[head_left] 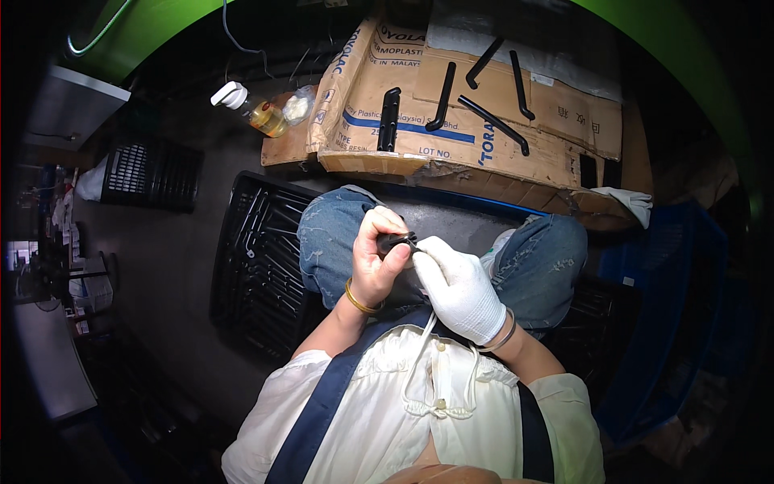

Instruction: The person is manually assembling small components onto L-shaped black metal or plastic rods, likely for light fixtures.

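Note:
A small black plastic part (397, 240) is pinched in my bare left hand (376, 260), just above my lap. My right hand (456, 286), in a white glove, touches the same part from the right with its fingertips. What the gloved fingers themselves grip is hidden. Both hands meet between my knees, which are in blue jeans. A gold bangle sits on my left wrist and a thin bracelet on my right.
Flattened cardboard (451, 113) ahead of my knees carries several long black plastic parts (493, 123). A black crate (262, 266) of similar parts stands to my left, a blue crate (669, 323) to my right. A bottle of yellow liquid (254, 109) and a white glove (629, 202) lie near the cardboard.

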`<move>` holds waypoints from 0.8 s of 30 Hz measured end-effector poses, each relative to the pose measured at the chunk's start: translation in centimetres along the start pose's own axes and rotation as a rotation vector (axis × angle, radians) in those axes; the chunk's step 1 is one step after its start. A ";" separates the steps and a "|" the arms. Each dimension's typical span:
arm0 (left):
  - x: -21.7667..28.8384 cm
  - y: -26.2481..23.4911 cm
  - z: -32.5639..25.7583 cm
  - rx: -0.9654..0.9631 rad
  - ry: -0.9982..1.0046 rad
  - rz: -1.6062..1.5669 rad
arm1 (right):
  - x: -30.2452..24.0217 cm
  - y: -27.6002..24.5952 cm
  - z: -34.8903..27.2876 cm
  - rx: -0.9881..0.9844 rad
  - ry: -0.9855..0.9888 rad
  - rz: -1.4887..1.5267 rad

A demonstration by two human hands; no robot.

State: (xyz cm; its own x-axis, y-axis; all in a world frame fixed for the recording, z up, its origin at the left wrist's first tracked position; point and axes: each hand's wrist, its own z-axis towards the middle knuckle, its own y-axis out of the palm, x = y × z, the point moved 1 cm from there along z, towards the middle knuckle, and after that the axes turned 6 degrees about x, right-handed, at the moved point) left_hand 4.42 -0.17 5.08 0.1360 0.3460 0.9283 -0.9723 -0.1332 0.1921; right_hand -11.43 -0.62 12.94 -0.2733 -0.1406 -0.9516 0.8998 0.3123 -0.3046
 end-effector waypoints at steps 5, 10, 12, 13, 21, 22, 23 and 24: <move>-0.2 -0.4 -0.4 -0.010 0.103 -0.046 | 3.1 -0.5 0.4 0.015 -0.069 -0.200; 0.5 0.5 1.5 0.017 -0.002 -0.313 | 3.2 -0.8 0.4 0.167 0.167 0.105; 0.7 0.9 0.6 0.024 -0.087 -0.386 | 3.1 -0.4 0.4 0.156 0.202 0.111; 0.6 0.9 0.4 0.010 -0.127 -0.399 | 1.9 -0.3 0.9 0.163 0.158 0.140; 0.3 2.7 0.9 -0.139 -0.568 -0.402 | 2.7 -1.2 5.0 0.260 0.187 0.220; -0.9 2.5 0.2 -0.206 -0.537 -0.339 | 2.5 -1.9 5.8 0.378 0.078 0.285; -1.5 2.2 -0.7 -0.267 -0.560 -0.299 | 3.8 -3.1 6.6 0.454 0.089 0.247; -1.6 2.1 -1.6 -0.339 -0.588 -0.266 | 3.7 -4.0 7.1 0.517 0.150 0.542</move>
State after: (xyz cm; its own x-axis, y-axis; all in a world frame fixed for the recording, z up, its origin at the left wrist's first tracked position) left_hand 1.82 0.45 3.54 0.3629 -0.2419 0.8999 -0.8846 0.2142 0.4143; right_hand -13.66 -9.11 10.89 0.2421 0.0482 -0.9691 0.9558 -0.1835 0.2296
